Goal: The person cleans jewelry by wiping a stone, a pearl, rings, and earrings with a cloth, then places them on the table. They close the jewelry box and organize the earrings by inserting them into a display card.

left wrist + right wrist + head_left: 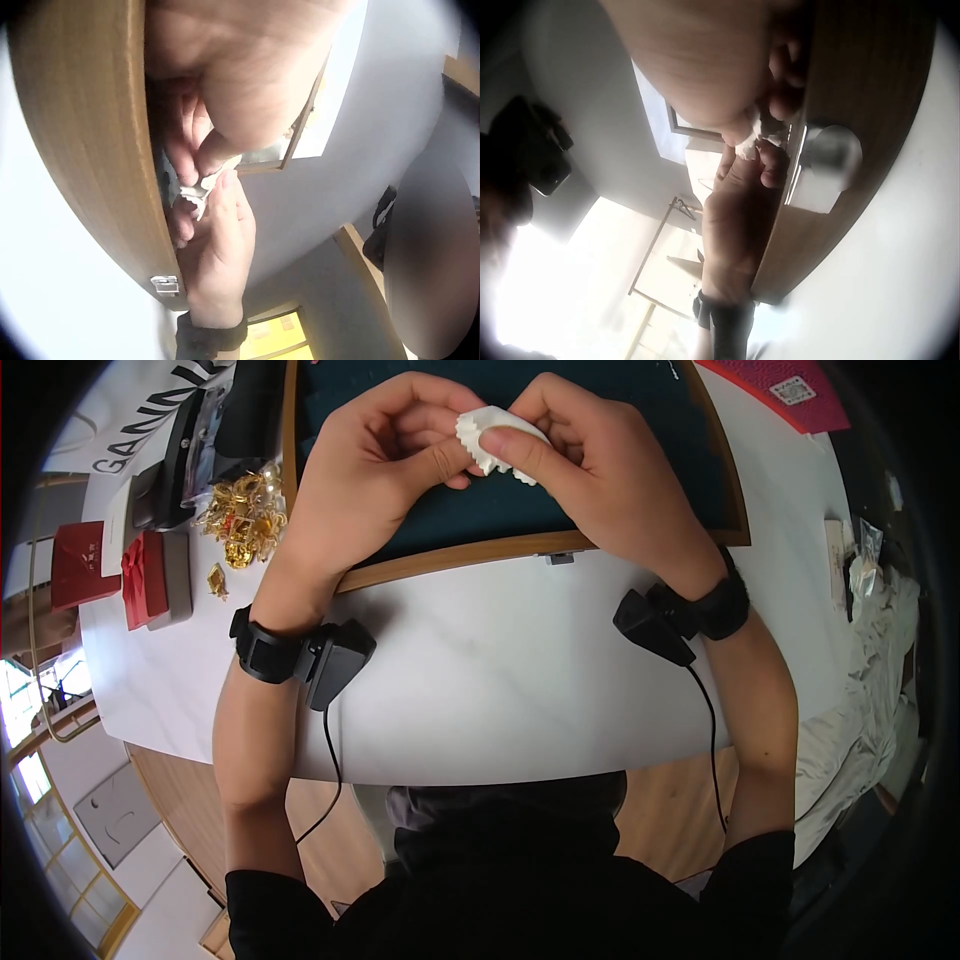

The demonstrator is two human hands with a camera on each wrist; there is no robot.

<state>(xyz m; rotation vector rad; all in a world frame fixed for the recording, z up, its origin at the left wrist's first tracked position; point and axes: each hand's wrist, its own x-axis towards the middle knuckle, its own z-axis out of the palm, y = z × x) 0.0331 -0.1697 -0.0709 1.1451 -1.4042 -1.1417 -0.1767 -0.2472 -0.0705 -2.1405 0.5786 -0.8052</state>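
Over a wooden tray with a dark green lining [450, 520], both hands meet at a small white cloth with a zigzag-cut edge [480, 438]. My right hand [615, 470] pinches the folded cloth, thumb lying across its top and fingers curled beneath. At the cloth's left side, my left hand [370, 470] grips with thumb and curled fingertips. Seen from the left wrist, the cloth [196, 196] is bunched between the fingertips of both hands. Anything inside its folds is hidden.
A heap of gold jewelry [243, 520] lies left of the tray, with a single gold piece [217, 581] nearer me. Red boxes [145, 580] stand farther left. A pink-red packet [770, 390] is at back right. A metal clasp [556, 558] projects from the tray's front.
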